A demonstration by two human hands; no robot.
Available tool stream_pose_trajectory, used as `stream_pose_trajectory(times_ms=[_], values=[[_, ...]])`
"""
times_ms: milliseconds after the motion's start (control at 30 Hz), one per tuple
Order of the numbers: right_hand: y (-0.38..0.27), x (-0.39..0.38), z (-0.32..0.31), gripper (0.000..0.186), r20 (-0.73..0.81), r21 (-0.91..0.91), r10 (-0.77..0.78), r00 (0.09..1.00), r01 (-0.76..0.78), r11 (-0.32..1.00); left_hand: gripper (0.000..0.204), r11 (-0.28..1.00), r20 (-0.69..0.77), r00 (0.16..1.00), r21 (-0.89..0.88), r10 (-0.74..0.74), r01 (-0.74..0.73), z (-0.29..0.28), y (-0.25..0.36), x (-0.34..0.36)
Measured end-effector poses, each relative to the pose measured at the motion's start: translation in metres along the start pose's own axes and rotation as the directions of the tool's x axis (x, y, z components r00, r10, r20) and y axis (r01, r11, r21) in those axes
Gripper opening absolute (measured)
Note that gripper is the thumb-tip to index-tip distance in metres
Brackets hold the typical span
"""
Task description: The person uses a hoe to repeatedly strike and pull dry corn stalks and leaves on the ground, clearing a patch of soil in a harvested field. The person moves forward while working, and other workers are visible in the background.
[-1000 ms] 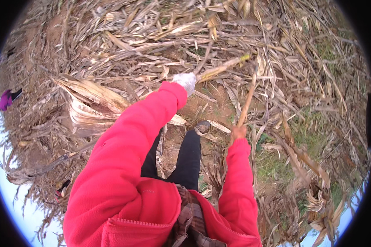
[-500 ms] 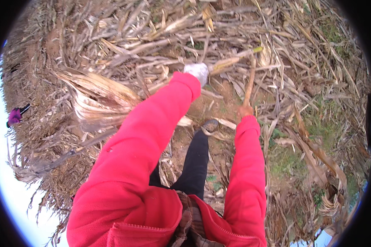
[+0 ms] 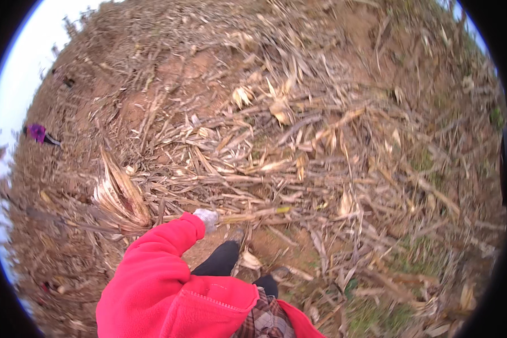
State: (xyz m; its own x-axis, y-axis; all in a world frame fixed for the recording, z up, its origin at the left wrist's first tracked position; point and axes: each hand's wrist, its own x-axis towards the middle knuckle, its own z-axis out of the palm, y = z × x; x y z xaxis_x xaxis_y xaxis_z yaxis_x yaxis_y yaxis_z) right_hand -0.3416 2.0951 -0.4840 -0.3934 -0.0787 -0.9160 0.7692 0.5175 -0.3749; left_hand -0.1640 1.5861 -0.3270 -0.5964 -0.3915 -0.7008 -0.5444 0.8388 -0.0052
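Note:
My left hand, in a whitish glove, is closed around a dry corn stalk held low over the ground. The stalk's yellow-green end points right, away from my fist. On the other side of the hand, a broad bunch of pale, dry corn leaves spreads left; whether it belongs to the same stalk I cannot tell. My right hand is out of view, and so is the wooden-handled tool it held a moment earlier.
Dry stalks and husks litter the ground ahead. Bare reddish soil shows between them, with green grass at the lower right. A person in purple is far off at the left. My dark-trousered leg stands below the stalk.
The view has tilted up, showing more of the field. My left hand still grips the stalk, now lower left in the picture. My right hand and its wooden handle have left the view.

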Motion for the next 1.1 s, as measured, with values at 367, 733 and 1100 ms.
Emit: stream_pose_trajectory(times_ms=[367,733,1100], values=[[-0.092,-0.050,0.093,0.016,0.194,-0.231,-0.435,0.879,0.472,0.851,0.028,0.983,-0.196,0.969,-0.072,0.153,-0.170,0.048,0.034,-0.151],[-0.072,-0.102,0.213,0.035,0.465,-0.601,-0.601,0.649,0.731,0.324,0.010,0.931,-0.634,0.704,0.072,0.319,-0.356,0.077,-0.008,-0.157],[-0.049,-0.143,0.294,0.017,0.266,-0.512,-0.366,0.892,0.452,0.730,0.010,0.904,-0.470,0.773,0.255,0.427,-0.344,0.078,-0.165,-0.134]])
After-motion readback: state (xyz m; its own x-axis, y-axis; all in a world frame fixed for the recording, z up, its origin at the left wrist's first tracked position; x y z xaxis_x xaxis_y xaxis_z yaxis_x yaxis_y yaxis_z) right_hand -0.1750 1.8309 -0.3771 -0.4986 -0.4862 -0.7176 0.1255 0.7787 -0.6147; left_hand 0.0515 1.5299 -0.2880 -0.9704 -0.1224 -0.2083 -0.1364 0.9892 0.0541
